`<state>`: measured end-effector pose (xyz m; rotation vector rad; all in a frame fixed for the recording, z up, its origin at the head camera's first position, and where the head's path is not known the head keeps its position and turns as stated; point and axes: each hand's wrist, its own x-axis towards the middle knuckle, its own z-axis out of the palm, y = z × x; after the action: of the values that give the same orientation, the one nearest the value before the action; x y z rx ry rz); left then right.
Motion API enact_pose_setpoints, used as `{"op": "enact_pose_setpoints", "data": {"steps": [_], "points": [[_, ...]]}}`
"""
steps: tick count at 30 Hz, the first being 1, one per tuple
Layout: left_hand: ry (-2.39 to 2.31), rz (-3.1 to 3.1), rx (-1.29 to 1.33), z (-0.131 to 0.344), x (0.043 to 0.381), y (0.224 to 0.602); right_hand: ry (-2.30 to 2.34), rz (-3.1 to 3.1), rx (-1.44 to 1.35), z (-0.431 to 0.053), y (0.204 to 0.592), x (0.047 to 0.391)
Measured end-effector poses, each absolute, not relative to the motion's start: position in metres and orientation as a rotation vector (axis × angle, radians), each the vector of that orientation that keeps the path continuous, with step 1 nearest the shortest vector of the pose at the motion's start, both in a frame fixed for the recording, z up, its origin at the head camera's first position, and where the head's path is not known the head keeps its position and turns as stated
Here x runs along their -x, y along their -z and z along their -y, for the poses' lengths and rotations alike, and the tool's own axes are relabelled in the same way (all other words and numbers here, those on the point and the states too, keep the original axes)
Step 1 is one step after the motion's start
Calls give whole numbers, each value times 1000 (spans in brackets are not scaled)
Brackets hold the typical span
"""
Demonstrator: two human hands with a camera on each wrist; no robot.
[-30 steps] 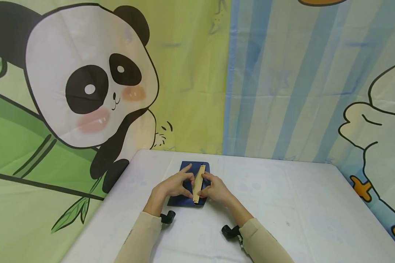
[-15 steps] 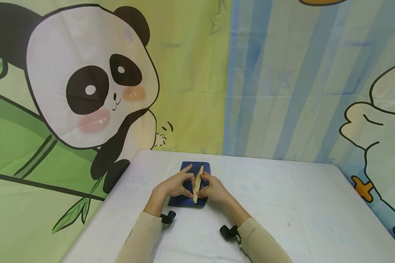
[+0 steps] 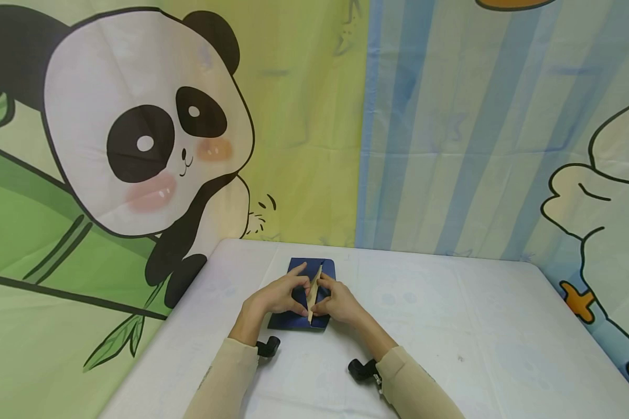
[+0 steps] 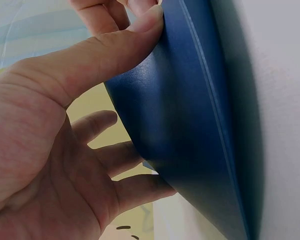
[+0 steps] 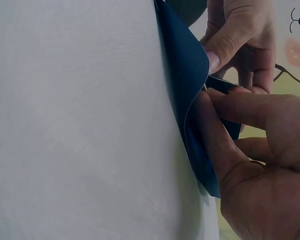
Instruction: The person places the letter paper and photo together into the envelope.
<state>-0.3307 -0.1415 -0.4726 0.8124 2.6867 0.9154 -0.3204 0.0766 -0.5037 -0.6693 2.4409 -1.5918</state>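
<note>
A dark blue, smooth-faced folded cover (image 3: 285, 320) lies on the white table, and a narrow cream strip (image 3: 313, 298) runs along its middle between the hands. My left hand (image 3: 274, 295) pinches the cover from the left; in the left wrist view its thumb presses the blue face (image 4: 185, 95) near an edge, other fingers behind. From the right, my right hand (image 3: 345, 302) holds the strip's edge. In the right wrist view the blue material (image 5: 182, 60) curls up, and the right thumb and fingertips pinch its raised edge. What lies inside the fold is hidden.
The white table (image 3: 440, 326) spreads around the cover, with its far edge just beyond. Behind it hangs a cloth backdrop (image 3: 304, 145) printed with a panda. A black wrist camera (image 3: 268, 347) sits at the left wrist, another camera (image 3: 361, 370) at the right.
The cream strip has tilted and looks narrower than a second ago. My right hand has shifted slightly left; the left hand has stayed nearly still.
</note>
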Motion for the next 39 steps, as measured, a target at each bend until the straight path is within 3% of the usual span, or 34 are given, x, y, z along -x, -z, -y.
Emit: {"op": "enact_pose_setpoints", "data": {"steps": [39], "points": [[-925,-2679,-820,141,331,473,1586,-2457,602,-68,506,322]]}}
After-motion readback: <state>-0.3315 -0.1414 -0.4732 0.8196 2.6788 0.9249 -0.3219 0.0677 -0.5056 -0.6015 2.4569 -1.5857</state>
